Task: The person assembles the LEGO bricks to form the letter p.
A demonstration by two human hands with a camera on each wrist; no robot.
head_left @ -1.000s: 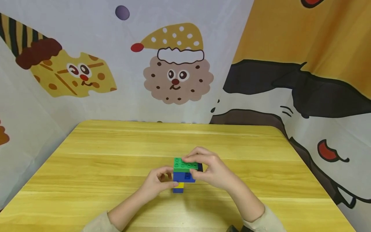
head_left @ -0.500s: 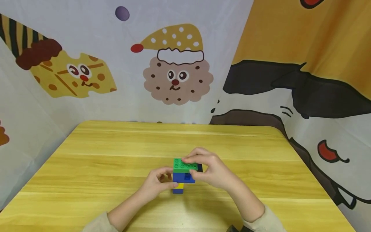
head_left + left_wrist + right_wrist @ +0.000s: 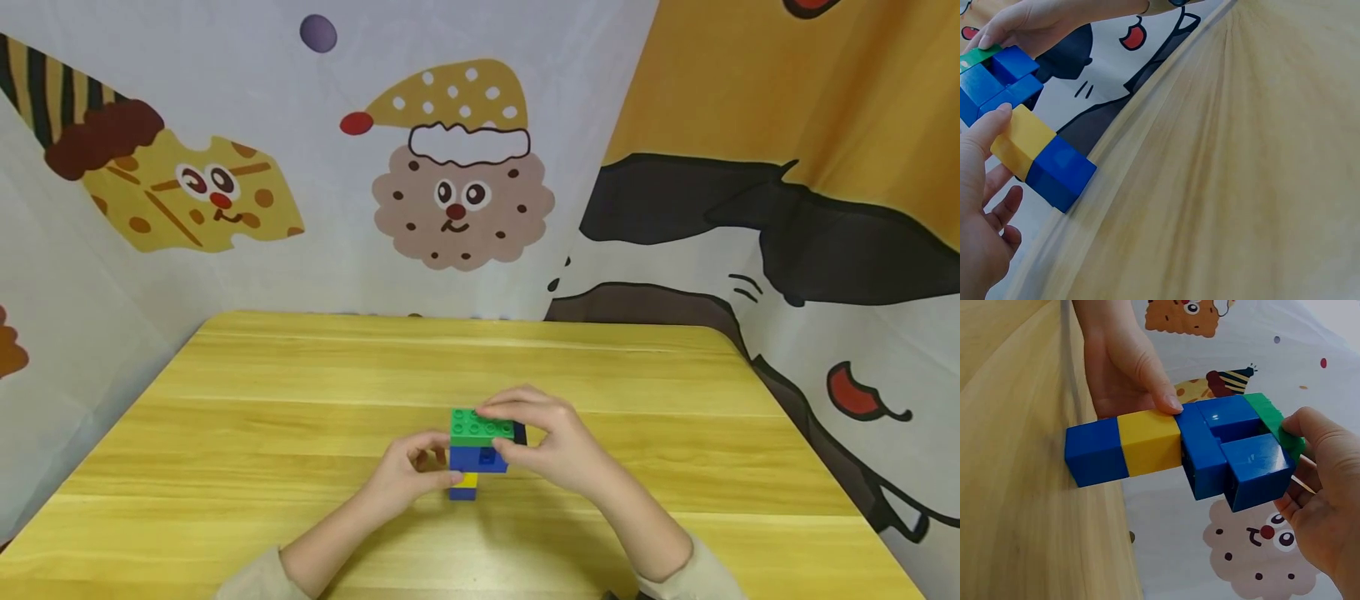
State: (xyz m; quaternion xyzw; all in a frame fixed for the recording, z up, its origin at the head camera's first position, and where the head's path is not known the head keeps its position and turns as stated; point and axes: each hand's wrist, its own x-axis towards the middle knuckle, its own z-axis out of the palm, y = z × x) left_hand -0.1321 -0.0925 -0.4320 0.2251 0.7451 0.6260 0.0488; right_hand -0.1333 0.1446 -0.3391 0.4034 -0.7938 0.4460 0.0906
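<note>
A tower of toy building bricks stands upright on the table. A blue brick (image 3: 1094,452) is its foot, with a yellow brick (image 3: 1149,442) above. Higher up come several wider blue bricks (image 3: 1202,453) with a gap between them, then a studded green brick (image 3: 480,427) on top. My left hand (image 3: 405,469) holds the tower from the left, its thumb where the yellow brick meets the blue above. From the right, my right hand (image 3: 558,437) grips the green brick between thumb and fingers. Some right fingertips are hidden behind the tower in the head view.
The wooden table (image 3: 300,375) has light yellow grain and rounded far corners. Behind it hangs a curtain (image 3: 337,275) printed with cartoon food and animal shapes. A small dark object (image 3: 645,595) shows beside the right sleeve at the bottom edge.
Almost nothing differs. The whole head view has shifted slightly, and both hands keep the same hold on the tower.
</note>
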